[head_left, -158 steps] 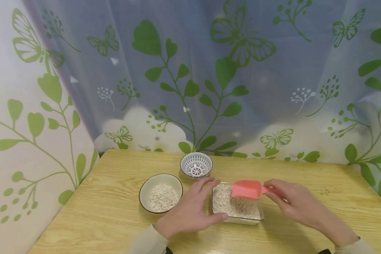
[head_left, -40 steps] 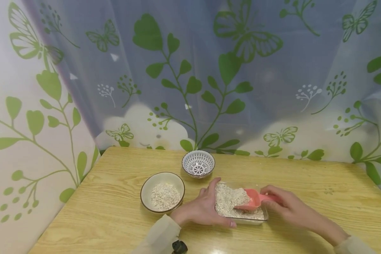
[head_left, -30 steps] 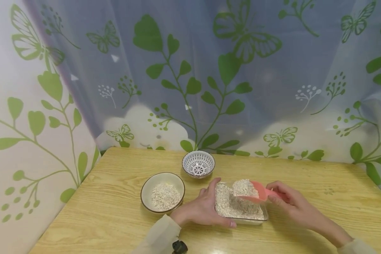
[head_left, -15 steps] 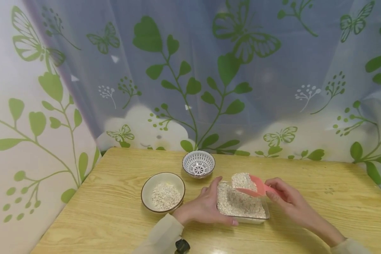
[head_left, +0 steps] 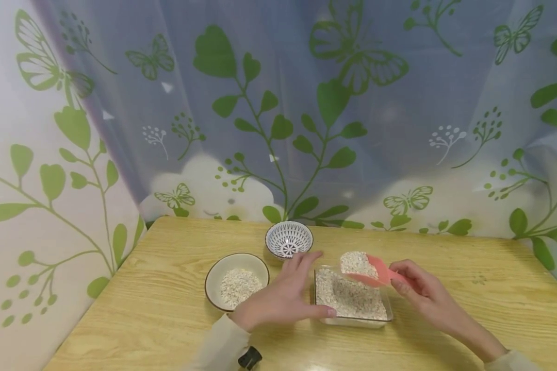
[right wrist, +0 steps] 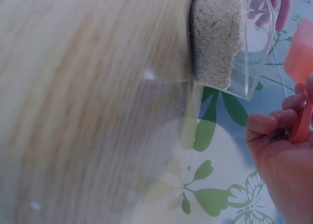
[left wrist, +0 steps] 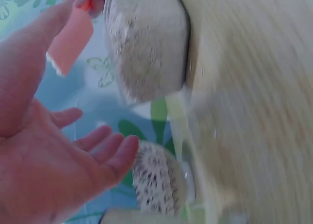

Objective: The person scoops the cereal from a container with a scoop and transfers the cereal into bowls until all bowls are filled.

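My right hand [head_left: 424,288] grips the handle of a pink scoop [head_left: 380,273] above a clear rectangular container [head_left: 353,322]. Heaped rolled oats [head_left: 356,264] fill the scoop's front. More oats lie in the container, with a hollow in their surface. My left hand [head_left: 278,299] is off the container's left side, fingers spread and thumb near its front left corner. In the left wrist view that palm [left wrist: 54,165] holds nothing. A cream bowl with a dark rim [head_left: 213,286] and oats inside stands left of my left hand, which overlaps its edge in the head view.
A small black-and-white patterned bowl [head_left: 289,238] stands behind my left fingertips. Everything rests on a wooden table [head_left: 158,309], its back edge against a curtain [head_left: 278,129] printed with leaves and butterflies.
The scoop, earlier without a heap, dug into the container's oats and came up loaded. My left hand has let go of the container's left side and moved left.
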Available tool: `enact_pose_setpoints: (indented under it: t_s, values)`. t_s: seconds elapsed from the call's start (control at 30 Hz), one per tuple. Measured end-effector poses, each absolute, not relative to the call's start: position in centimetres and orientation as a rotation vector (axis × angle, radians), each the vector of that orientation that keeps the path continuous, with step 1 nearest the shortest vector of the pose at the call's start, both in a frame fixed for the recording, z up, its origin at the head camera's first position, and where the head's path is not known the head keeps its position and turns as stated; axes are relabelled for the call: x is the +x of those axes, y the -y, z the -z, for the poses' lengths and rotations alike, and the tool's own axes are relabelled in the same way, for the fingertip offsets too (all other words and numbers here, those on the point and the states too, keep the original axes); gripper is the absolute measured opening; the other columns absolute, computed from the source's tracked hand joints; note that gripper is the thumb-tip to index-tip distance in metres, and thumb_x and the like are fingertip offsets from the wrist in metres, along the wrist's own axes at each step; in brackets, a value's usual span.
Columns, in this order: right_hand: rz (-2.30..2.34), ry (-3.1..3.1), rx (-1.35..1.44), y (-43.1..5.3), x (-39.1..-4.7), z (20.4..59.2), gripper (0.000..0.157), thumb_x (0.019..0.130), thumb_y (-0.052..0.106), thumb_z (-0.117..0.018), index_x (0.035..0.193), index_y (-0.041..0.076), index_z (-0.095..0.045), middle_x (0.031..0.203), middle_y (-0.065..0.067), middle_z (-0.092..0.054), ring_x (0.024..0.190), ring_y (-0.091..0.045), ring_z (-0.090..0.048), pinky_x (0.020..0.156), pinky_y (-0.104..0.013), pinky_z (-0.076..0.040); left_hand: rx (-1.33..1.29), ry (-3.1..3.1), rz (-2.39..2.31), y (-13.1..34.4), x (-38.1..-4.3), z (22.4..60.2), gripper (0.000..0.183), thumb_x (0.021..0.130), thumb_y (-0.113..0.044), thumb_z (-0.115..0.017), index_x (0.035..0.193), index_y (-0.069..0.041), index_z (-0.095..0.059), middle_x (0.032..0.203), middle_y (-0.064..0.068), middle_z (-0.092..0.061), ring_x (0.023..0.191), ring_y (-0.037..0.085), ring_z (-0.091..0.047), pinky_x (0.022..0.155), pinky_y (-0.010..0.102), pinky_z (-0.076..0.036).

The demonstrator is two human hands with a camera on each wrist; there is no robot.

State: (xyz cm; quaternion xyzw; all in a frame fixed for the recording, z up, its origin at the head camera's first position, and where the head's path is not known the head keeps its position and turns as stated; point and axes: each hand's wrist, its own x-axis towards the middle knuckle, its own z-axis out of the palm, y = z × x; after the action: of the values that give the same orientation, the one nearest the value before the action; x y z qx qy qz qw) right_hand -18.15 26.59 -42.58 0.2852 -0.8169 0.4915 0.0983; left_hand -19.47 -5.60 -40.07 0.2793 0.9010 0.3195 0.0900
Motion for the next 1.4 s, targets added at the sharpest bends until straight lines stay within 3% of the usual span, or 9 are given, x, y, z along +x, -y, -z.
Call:
enact_pose_setpoints:
  t_s: [0.3,0.6,0.8,1.1,1.23,1.4]
  values:
    - [-1.504,2.420,0.829,-26.4,-18.1,42.2,0.019,0.102,-0.007,-0.051,0.117,0.001,-0.059,0.091,0.012,-0.058,0.063,-0.014,-0.046,0.049,-0.029,-0.041,0.807,-2.801,-1.078,9.4,-19.7,38.8,0.093,0.084,-0.061,-0.076,0.160,-0.033,-0.029,0.159,0.002,-0.037,0.146,0.026,-0.038,0.117,0.057,-0.040]
    - [-1.484,2.416,0.814,-25.8,-18.2,41.7,0.020,0.102,-0.006,-0.053,0.117,0.004,-0.060,0.085,0.006,-0.055,0.060,-0.013,-0.044,0.047,-0.028,-0.040,0.800,-3.030,-1.026,14.5,-20.6,40.0,0.085,0.081,-0.057,-0.080,0.152,-0.027,-0.046,0.153,0.004,-0.046,0.141,0.029,-0.044,0.107,0.057,-0.048]
    - [-1.515,2.395,0.832,-25.1,-18.4,41.4,0.019,0.101,-0.006,-0.054,0.116,0.004,-0.060,0.086,0.004,-0.055,0.059,-0.014,-0.043,0.047,-0.029,-0.039,0.736,-3.051,-1.025,17.8,-20.8,41.0,0.087,0.080,-0.061,-0.079,0.154,-0.033,-0.041,0.155,0.001,-0.043,0.142,0.030,-0.041,0.110,0.063,-0.043]
    - [-1.565,2.317,0.929,-23.7,-19.1,41.0,0.021,0.100,-0.011,-0.052,0.117,-0.001,-0.060,0.088,0.008,-0.055,0.062,-0.014,-0.045,0.049,-0.029,-0.041,0.622,-3.024,-0.985,20.2,-20.4,41.7,0.101,0.076,-0.063,-0.080,0.158,-0.024,-0.036,0.157,0.013,-0.039,0.145,0.039,-0.036,0.112,0.070,-0.037]
    - [-1.572,2.328,0.925,-22.9,-19.2,40.5,0.020,0.101,-0.008,-0.052,0.118,0.000,-0.060,0.090,0.009,-0.058,0.067,-0.012,-0.052,0.054,-0.030,-0.046,0.539,-2.979,-0.944,20.8,-20.3,42.1,0.109,0.074,-0.066,-0.080,0.160,-0.022,-0.031,0.157,0.017,-0.038,0.143,0.040,-0.039,0.111,0.070,-0.040]
    - [-1.583,2.349,0.937,-21.9,-19.5,40.0,0.019,0.102,-0.007,-0.053,0.118,0.000,-0.060,0.087,0.008,-0.057,0.064,-0.009,-0.050,0.052,-0.030,-0.045,0.481,-2.890,-0.974,21.3,-20.3,42.6,0.121,0.068,-0.065,-0.085,0.162,-0.018,-0.026,0.156,0.022,-0.040,0.140,0.043,-0.043,0.110,0.068,-0.041]
